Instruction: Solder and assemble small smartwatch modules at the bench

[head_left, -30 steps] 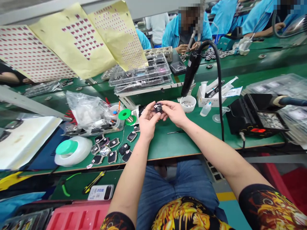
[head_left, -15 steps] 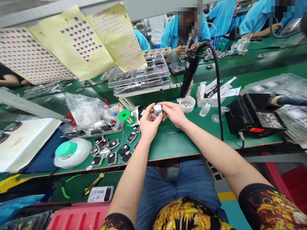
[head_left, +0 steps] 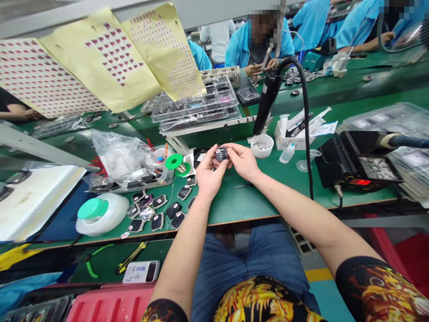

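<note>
Between my fingertips is a small dark watch case (head_left: 221,154) with a red-and-white sticker and pale marks on its upward face. My left hand (head_left: 209,172) grips its left side with thumb and fingers. From the right, my right hand (head_left: 244,160) pinches the other edge. The case is held above the green bench. Several similar watch cases (head_left: 157,221) lie to the left of my left forearm, most with small stickers. Below my right hand, a thin dark tool (head_left: 242,186) like tweezers rests on the bench.
A black hot-air handpiece (head_left: 267,98) hangs over a white bowl (head_left: 262,146) of small parts. Its cable drops to the right, near a black station (head_left: 355,163). A solder spool (head_left: 177,164), a white bottle (head_left: 102,214) and a small dropper bottle (head_left: 287,153) stand on the bench.
The watch case has tilted in my fingers: its face was bright with reflection and now looks dark, with the sticker and marks visible. Both hands stay in nearly the same place.
</note>
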Tool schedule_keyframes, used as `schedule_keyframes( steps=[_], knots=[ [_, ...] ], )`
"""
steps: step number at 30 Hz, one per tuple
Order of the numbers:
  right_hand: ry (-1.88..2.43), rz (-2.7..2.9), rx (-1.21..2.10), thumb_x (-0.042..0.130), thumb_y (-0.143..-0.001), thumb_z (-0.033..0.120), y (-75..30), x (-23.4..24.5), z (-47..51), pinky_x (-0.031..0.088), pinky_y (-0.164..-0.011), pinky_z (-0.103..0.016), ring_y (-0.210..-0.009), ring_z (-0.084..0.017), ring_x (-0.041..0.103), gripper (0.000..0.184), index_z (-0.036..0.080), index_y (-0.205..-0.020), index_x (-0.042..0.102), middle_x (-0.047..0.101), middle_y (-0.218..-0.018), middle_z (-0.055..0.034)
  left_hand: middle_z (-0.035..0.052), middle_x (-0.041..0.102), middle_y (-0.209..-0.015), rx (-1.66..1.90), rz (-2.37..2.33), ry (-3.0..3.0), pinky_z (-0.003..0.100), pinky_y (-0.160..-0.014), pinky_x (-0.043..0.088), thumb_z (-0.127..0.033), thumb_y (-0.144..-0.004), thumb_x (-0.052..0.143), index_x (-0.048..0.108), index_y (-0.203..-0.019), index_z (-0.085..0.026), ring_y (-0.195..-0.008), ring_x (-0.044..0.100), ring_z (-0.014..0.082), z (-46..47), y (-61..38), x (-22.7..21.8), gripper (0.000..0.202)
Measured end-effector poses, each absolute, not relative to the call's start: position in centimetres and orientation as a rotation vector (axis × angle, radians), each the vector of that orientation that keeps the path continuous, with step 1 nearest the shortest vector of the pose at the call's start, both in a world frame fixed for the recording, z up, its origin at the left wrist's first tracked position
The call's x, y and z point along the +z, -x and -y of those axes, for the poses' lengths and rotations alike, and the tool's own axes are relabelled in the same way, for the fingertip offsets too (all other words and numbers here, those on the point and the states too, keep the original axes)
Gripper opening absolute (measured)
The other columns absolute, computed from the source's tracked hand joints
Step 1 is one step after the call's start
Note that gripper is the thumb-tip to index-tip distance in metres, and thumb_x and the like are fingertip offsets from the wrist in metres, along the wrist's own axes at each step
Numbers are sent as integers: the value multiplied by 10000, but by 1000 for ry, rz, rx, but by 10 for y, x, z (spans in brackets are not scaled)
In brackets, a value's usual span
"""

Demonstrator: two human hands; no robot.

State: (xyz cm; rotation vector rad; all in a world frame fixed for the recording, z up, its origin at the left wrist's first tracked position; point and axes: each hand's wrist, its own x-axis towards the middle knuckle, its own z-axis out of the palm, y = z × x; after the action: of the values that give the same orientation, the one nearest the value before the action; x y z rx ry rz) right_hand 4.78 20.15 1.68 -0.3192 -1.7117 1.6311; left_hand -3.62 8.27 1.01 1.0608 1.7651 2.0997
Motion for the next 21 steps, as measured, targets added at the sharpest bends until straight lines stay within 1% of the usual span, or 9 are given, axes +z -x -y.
schedule_keyframes(
  steps=[3, 7, 9, 16, 21],
  knots=[
    [336, 1710, 1627, 645, -1007, 555, -48, 17, -201, 565, -531, -247, -578, -138, 635, 412, 194, -1144, 789, 755, -883, -28, 19, 712, -937, 2083, -1793, -1085, 252, -742, 569, -440, -809, 896, 683, -1456, -200, -739, 615, 104, -83, 35, 12, 721],
    [323, 1700, 1670, 650, -1005, 569, -47, 17, -203, 555, -516, -246, -589, -141, 635, 417, 195, -1135, 781, 759, -914, -35, 42, 719, -1048, 2093, -1800, -1109, 248, -728, 570, -465, -808, 900, 689, -1439, -219, -738, 599, 93, -83, 34, 13, 709],
    [318, 1694, 1680, 653, -1004, 557, -46, 15, -204, 554, -509, -245, -580, -140, 632, 406, 195, -1138, 779, 756, -903, -32, 43, 714, -1070, 2094, -1812, -1113, 244, -722, 567, -466, -802, 905, 692, -1431, -221, -736, 592, 87, -83, 34, 14, 708],
    [318, 1678, 1711, 660, -983, 535, -46, 16, -204, 554, -493, -236, -571, -134, 634, 386, 190, -1115, 773, 762, -904, -31, 50, 719, -1081, 2086, -1818, -1131, 239, -711, 557, -396, -826, 879, 688, -1426, -217, -747, 604, 93, -82, 32, 15, 655],
    [306, 1653, 1768, 684, -955, 524, -46, 18, -204, 555, -480, -226, -571, -134, 639, 389, 180, -1119, 763, 765, -905, -37, 65, 731, -1140, 2084, -1821, -1140, 237, -688, 540, -354, -833, 858, 680, -1422, -225, -751, 600, 98, -82, 32, 15, 628]
  ],
)
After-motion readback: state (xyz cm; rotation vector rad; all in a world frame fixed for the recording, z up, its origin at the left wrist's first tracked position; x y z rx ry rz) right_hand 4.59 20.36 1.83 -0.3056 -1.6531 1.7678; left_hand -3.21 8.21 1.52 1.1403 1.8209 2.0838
